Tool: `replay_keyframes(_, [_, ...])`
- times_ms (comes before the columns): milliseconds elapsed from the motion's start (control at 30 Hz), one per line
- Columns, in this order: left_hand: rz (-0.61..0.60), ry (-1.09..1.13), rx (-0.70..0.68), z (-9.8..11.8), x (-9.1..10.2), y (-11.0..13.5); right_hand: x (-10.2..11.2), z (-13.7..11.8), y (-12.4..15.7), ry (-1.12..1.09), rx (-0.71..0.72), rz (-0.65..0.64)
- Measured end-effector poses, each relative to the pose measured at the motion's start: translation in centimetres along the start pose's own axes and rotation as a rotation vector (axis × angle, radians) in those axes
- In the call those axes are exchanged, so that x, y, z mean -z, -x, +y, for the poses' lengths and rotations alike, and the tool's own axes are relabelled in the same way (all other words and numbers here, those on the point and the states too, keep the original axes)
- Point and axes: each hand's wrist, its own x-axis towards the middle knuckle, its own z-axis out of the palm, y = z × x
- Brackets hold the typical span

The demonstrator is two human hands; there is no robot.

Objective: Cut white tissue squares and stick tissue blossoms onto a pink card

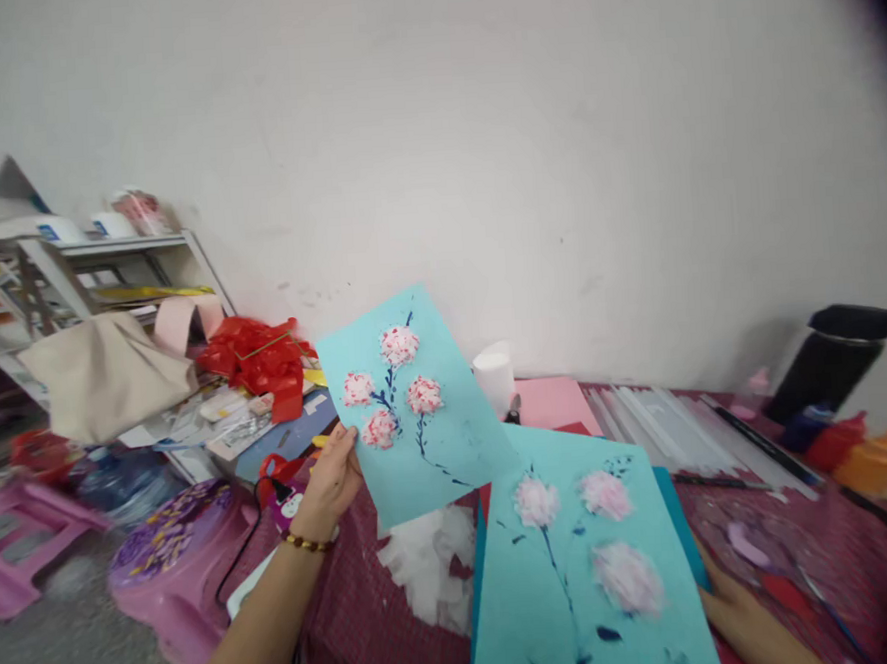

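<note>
My left hand (337, 476), with a beaded bracelet at the wrist, pinches the left edge of a light blue flower painting (459, 401). It is tilted and held up, and shows pinkish-red blossoms on dark blue stems. At the lower right lies a second light blue painting (508, 579) with paler pink blossoms, over a darker teal sheet or board (674, 508). My right hand (724, 595) is at the right edge of these, its fingers mostly hidden behind them. The first painting's lower right corner meets the second one's top left. White crumpled tissue (432, 563) lies below the first painting.
A dark red cloth (379, 636) covers the table. Toward the wall stand a white roll (494, 374), pink paper (549, 404) and clear strips (645, 425). Paint bottles (837, 443) and a black container (828, 364) are at right. Left are pink stools (174, 589) and a cluttered shelf (123, 244).
</note>
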Motion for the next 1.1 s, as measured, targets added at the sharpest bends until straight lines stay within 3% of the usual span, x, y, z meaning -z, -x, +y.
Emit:
replay_keyframes(167, [-0.061, 0.046, 0.131, -1.4, -1.8, 2.5, -0.5, -1.6, 1.3, -0.144, 0.004, -0.081])
replay_keyframes(267, [-0.091, 0.038, 0.301, -2.7, -3.3, 3.8, -0.7, -1.8, 1.6, -0.232, -0.038, -0.162])
replay_keyframes(467, [-0.232, -0.115, 0.638, -5.7, -7.3, 7.4, -0.8, -2.1, 1.6, -0.259, -0.006, -0.113])
replay_keyframes(600, [-0.257, -0.32, 0.638, -7.1, -8.5, 9.4, -0.6, -2.6, 1.7, -0.225, -0.008, -0.118])
replay_keyframes(767, [-0.376, -0.343, 0.61, -7.5, -9.2, 10.4, -0.2, -1.2, 1.3, -0.161, -0.038, -0.095])
replay_keyframes(833, [-0.352, -0.378, 0.564, -7.7, -9.7, 10.3, 0.0, -0.3, 1.0, -0.175, -0.093, -0.148])
replay_keyframes(933, [-0.212, -0.344, 0.503, -8.1, -10.6, 10.1, 0.1, 0.1, 0.8, -0.145, -0.121, -0.153])
replay_keyframes(1033, [-0.108, -0.177, 0.611, -8.5, -11.2, 10.3, -0.1, -1.0, 0.9, -0.077, -0.065, -0.106])
replay_keyframes(1100, [-0.175, -0.046, 0.762, -8.8, -11.3, 10.6, -0.3, -2.1, 1.1, -0.048, -0.049, -0.092])
